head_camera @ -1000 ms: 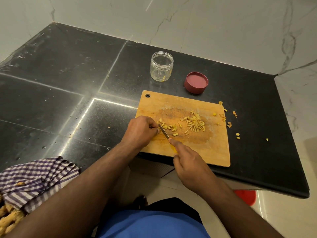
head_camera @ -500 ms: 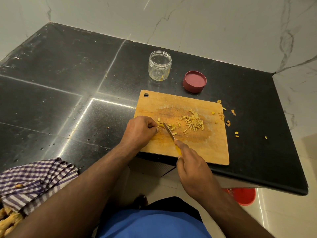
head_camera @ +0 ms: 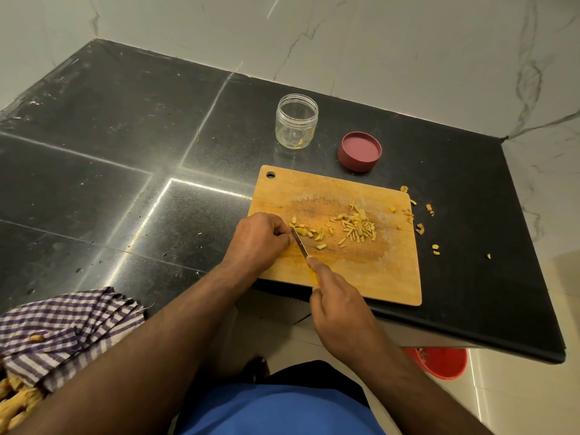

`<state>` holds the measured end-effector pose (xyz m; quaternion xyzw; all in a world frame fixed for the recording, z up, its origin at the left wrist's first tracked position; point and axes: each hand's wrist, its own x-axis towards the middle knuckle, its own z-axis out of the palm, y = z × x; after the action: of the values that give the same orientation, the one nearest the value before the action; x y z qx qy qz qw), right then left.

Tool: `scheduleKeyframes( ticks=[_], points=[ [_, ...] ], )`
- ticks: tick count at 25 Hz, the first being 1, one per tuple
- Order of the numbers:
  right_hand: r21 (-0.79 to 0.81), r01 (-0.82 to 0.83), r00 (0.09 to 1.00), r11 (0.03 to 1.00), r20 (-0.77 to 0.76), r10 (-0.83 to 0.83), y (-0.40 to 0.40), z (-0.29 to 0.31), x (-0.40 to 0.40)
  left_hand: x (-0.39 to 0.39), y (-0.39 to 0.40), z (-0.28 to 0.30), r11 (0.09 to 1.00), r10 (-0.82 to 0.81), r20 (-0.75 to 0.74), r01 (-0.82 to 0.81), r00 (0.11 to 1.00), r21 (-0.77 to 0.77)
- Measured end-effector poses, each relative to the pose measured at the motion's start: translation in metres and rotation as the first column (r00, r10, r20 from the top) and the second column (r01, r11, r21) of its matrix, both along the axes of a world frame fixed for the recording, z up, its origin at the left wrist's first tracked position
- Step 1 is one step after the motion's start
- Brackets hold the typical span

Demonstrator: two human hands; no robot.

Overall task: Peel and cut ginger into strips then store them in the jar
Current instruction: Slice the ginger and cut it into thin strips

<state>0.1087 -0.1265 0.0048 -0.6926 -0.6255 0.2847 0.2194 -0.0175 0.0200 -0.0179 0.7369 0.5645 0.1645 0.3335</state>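
Note:
A wooden cutting board (head_camera: 392,277) lies at the counter's front edge. A pile of yellow ginger strips (head_camera: 357,227) rests on its middle, with a few loose pieces to the left. My left hand (head_camera: 259,238) is curled at the board's left side, pinching a small ginger piece that its fingers hide. My right hand (head_camera: 339,309) grips a yellow-handled knife (head_camera: 299,243), the blade slanting up to my left fingertips. Behind the board stands an open clear jar (head_camera: 296,120) holding a few bits of ginger, and its red lid (head_camera: 360,151) lies beside it.
Ginger peel scraps (head_camera: 420,229) are scattered on the black counter (head_camera: 125,152) right of the board. A checked cloth (head_camera: 62,328) and whole ginger roots (head_camera: 15,403) lie at the lower left. A red bin (head_camera: 439,362) stands on the floor below the counter.
The knife blade has shifted slightly back toward my left fingertips in a small slicing motion. My left hand stays in place on the ginger.

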Motion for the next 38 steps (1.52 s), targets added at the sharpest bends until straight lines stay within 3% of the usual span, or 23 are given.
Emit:
scheduleKeyframes(
  ticks=[12, 15, 19, 26, 32, 38],
  points=[
    [0.013, -0.049, 0.978, 0.999, 0.202, 0.046, -0.021, -0.007, 0.008, 0.0, 0.001, 0.0, 1.0, 0.022, 0.007, -0.022, 1.0, -0.011],
    [0.102, 0.037, 0.99, 0.994, 0.135, -0.051, -0.025, -0.005, 0.017, -0.002, 0.0, 0.003, 1.0, 0.012, 0.005, -0.012, 1.0, -0.025],
    [0.105, 0.129, 0.992, 0.986, -0.002, -0.129, -0.023, 0.003, 0.02, -0.009, 0.004, 0.011, 0.997, 0.024, 0.064, -0.02, 0.998, -0.071],
    [0.072, -0.006, 0.995, 0.997, 0.097, -0.001, -0.008, -0.022, 0.0, -0.008, 0.0, 0.009, 0.992, 0.121, 0.115, -0.117, 0.986, -0.047],
    [0.101, 0.232, 0.968, 0.967, 0.068, -0.239, -0.022, -0.022, 0.027, -0.004, 0.0, 0.01, 0.996, 0.081, 0.07, -0.079, 0.994, -0.041],
    [0.092, 0.02, 0.993, 0.996, 0.114, -0.03, 0.003, -0.023, 0.003, 0.0, -0.001, 0.011, 0.994, 0.107, 0.039, -0.106, 0.993, -0.014]
  ],
)
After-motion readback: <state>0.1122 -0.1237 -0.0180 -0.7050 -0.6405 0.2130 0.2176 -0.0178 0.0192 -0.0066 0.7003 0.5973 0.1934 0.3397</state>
